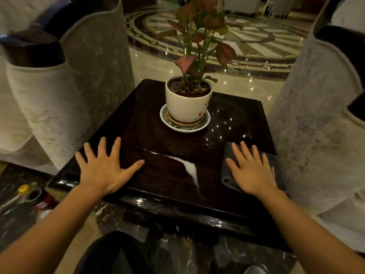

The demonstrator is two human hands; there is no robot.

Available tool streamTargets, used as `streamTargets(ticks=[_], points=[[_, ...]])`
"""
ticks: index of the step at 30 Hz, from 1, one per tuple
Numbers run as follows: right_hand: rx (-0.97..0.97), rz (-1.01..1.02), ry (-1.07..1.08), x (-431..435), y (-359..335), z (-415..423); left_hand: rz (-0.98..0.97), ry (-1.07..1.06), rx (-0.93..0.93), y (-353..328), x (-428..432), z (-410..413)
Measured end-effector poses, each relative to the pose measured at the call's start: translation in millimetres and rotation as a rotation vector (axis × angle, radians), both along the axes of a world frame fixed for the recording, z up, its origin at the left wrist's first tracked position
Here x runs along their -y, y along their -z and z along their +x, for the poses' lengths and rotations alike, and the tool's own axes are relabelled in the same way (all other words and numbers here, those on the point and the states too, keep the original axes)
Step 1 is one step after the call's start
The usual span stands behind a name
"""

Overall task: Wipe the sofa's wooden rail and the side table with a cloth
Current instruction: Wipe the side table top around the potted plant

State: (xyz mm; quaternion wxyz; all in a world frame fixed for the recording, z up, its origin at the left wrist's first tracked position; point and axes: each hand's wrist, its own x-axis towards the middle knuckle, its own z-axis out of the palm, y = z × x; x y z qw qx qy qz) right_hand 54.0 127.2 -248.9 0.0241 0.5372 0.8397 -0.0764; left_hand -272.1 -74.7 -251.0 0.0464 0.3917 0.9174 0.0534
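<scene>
A dark glossy wooden side table [158, 135] stands between two pale sofas. My left hand [102, 167] lies flat on its near left part, fingers spread, holding nothing. My right hand [250, 171] rests flat with fingers spread on a folded grey cloth [227, 169] at the table's near right edge. A white streak [189, 167] crosses the tabletop between my hands. The left sofa's dark wooden rail [33, 50] shows at upper left. Another dark rail [343, 38] tops the right sofa.
A white pot with a red-leaved plant [187, 101] sits on a saucer [184, 126] at the table's middle back. Sofa arms [59, 107] flank both sides closely. A bottle with a yellow cap [24, 188] lies on the floor at lower left. Polished marble floor lies beyond.
</scene>
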Motion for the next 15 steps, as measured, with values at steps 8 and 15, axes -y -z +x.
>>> streamTargets(ticks=[8, 15], points=[[-0.100, 0.043, -0.404, 58.3, 5.3, -47.7, -0.030, 0.024, -0.044, 9.5, 1.4, -1.4], [-0.044, 0.064, -0.045, -8.3, -1.3, -7.4, -0.018, 0.019, -0.063, 12.5, 0.2, -0.6]])
